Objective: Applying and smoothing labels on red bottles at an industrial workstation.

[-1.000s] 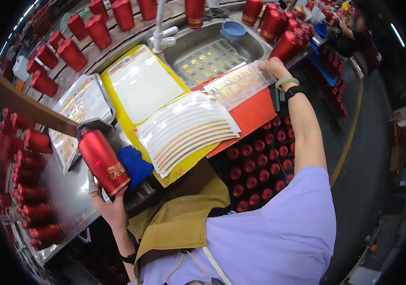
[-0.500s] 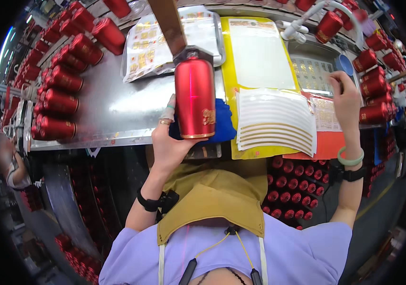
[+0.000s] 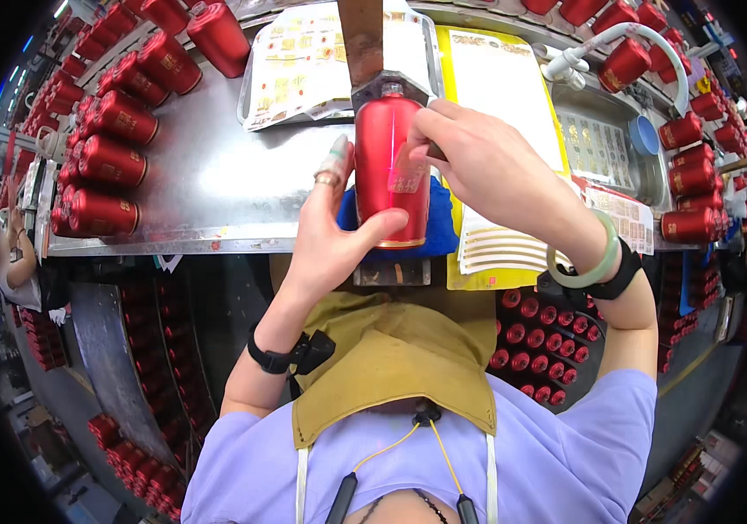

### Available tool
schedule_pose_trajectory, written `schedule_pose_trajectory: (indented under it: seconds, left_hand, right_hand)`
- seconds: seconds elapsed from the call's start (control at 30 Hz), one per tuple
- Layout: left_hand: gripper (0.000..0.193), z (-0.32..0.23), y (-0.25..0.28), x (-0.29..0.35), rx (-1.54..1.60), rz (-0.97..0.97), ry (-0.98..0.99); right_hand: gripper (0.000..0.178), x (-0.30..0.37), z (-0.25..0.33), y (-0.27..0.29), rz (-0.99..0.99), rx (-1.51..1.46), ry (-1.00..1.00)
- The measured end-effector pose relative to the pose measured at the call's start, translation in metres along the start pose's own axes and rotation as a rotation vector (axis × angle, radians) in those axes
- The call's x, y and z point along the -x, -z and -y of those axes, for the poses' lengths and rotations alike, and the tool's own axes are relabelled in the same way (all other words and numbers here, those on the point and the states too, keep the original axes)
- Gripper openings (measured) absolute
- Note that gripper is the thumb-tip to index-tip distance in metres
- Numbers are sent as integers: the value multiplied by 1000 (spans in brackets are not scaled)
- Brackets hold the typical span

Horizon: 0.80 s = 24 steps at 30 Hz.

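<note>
A glossy red bottle (image 3: 375, 157) lies on a blue cloth (image 3: 443, 223), its neck against a metal holder on the far side. My left hand (image 3: 334, 231) steadies it, with the fingers along its left side and the thumb on its lower front. A small clear decal (image 3: 406, 175) with gold marking hangs against the right half of the bottle. My right hand (image 3: 491, 166) pinches the decal's upper end between thumb and fingers. Whether the decal's lower end is stuck down, I cannot tell.
Red bottles (image 3: 120, 118) stand in rows at left. Printed decal sheets (image 3: 304, 65) lie on a tray behind. Right of the bottle, white sheets with gold strips (image 3: 500, 249) rest on a yellow sheet (image 3: 470, 279). Beyond are a water tray with decals (image 3: 596, 148), a blue cup (image 3: 643, 135) and a tap (image 3: 566, 63).
My right hand has come left from beside the water tray to the bottle, bringing the decal. The bottle's gold print has turned out of sight. My left thumb has moved from the base onto the front.
</note>
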State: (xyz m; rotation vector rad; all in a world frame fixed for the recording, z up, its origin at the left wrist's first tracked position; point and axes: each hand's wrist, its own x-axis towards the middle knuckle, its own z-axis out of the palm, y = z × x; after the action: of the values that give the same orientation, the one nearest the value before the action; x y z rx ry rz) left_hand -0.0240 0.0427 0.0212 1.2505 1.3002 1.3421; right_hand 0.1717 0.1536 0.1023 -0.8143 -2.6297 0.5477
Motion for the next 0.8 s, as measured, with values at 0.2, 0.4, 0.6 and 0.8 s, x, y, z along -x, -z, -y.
schedule_pose_trajectory:
  seconds: [0.2,0.4,0.6,0.8]
  left_hand:
    - [63,1,-18,-27,74,-75,64]
    - [70,-9,-15,-25,323,-3,217]
    - [78,-1,-14,-26,280,16,196]
    - [75,-6,-15,-26,250,5,186]
  right_hand:
    - [11,-13,-3,-20,-156,210,33]
    - [22,-19,-7,-26,-322,-217,-315]
    - [53,-10,-19,-74,-410,-828,-621]
    - [47,-12,-9,-80,-461,-745,-643]
